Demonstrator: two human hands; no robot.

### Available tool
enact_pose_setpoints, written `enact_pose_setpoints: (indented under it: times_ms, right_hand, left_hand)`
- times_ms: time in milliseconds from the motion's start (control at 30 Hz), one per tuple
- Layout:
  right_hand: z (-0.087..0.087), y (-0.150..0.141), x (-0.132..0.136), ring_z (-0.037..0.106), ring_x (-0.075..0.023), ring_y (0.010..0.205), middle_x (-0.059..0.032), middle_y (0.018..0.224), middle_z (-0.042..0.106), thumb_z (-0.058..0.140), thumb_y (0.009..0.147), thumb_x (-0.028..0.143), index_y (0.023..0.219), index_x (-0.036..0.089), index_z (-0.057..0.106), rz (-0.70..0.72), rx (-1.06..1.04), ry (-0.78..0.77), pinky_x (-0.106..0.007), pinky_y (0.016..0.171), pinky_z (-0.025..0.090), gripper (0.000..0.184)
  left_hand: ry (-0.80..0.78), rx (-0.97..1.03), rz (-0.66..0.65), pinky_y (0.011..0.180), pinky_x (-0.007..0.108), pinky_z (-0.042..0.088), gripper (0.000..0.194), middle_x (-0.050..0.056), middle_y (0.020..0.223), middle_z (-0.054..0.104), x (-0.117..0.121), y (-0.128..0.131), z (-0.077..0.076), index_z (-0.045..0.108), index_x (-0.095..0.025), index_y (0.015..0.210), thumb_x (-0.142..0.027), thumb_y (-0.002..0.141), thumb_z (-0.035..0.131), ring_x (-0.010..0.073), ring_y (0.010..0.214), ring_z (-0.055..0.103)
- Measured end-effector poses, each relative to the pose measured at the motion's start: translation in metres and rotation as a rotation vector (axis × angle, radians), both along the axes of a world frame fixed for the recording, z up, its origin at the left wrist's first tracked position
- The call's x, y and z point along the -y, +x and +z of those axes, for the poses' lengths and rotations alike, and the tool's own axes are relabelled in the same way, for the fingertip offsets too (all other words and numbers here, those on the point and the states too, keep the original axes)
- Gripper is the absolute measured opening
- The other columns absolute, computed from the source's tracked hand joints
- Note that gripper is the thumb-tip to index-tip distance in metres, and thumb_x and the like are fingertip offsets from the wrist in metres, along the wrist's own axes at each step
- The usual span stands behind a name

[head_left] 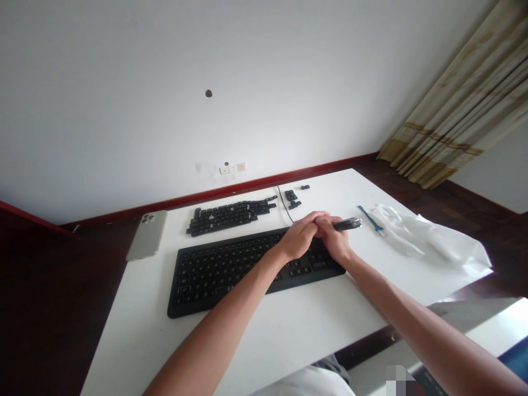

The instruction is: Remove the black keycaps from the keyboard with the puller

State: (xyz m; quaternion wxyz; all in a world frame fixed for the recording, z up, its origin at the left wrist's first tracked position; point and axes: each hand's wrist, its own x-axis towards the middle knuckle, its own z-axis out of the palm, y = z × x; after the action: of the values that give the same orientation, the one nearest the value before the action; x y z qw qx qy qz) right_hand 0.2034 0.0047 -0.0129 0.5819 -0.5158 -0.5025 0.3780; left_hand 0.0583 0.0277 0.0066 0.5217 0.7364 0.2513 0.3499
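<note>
A black keyboard [214,275] lies across the white table, most of its switches bare of keycaps. Over its right end my two hands meet. My left hand [304,236] is closed, its fingertips against the right hand and partly hidden; what they grip, if anything, cannot be made out. My right hand [335,237] is wrapped round a black tool with a shiny metal end [348,224], which sticks out to the right. Behind the keyboard, black keycaps [231,214] lie in rows, and a smaller group of keycaps [291,197] sits right of the cable [284,204].
At the table's left edge rests a phone [147,236], camera side up. Toward the right are a thin blue tool [371,221] and a crumpled white plastic bag [445,239]. One small keycap piece [305,187] lies near the back edge. A wall stands behind the table [140,313].
</note>
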Motion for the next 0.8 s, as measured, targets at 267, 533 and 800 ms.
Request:
enact_pose_setpoints:
  times_ms: [267, 533, 800]
  right_hand:
    - [0.002, -0.002, 0.002, 0.041, -0.0139, 0.052, 0.0014, 0.051, 0.047, 0.065, 0.082, 0.04, 0.05, 0.022, 0.049, -0.022, 0.043, 0.007, -0.032, 0.055, 0.034, 0.04]
    - [0.009, -0.004, 0.006, 0.038, -0.0137, 0.052, 0.0018, 0.05, 0.043, 0.063, 0.082, 0.04, 0.049, 0.023, 0.046, -0.01, 0.1, 0.02, -0.032, 0.054, 0.03, 0.04]
    - [0.007, -0.001, 0.005, 0.033, -0.0136, 0.053, 0.0023, 0.05, 0.038, 0.06, 0.083, 0.03, 0.049, 0.023, 0.043, 0.027, 0.024, 0.061, -0.033, 0.054, 0.03, 0.039]
  left_hand:
    - [0.221, -0.254, 0.127, 0.101, 0.044, 0.06, 0.069, 0.012, 0.127, 0.074, 0.005, 0.004, -0.008, 0.047, -0.02, 0.149, -0.02, 0.084, 0.069, 0.0305, 0.115, 0.073]
    - [0.283, -0.378, 0.259, 0.109, 0.046, 0.058, 0.063, 0.016, 0.132, 0.072, 0.009, 0.013, -0.014, 0.049, -0.017, 0.146, -0.026, 0.087, 0.069, 0.0336, 0.128, 0.068]
    - [0.428, -0.512, 0.234, 0.124, 0.055, 0.042, 0.068, 0.027, 0.153, 0.058, 0.01, 0.017, -0.016, 0.041, -0.004, 0.153, -0.032, 0.095, 0.063, 0.0382, 0.143, 0.056]
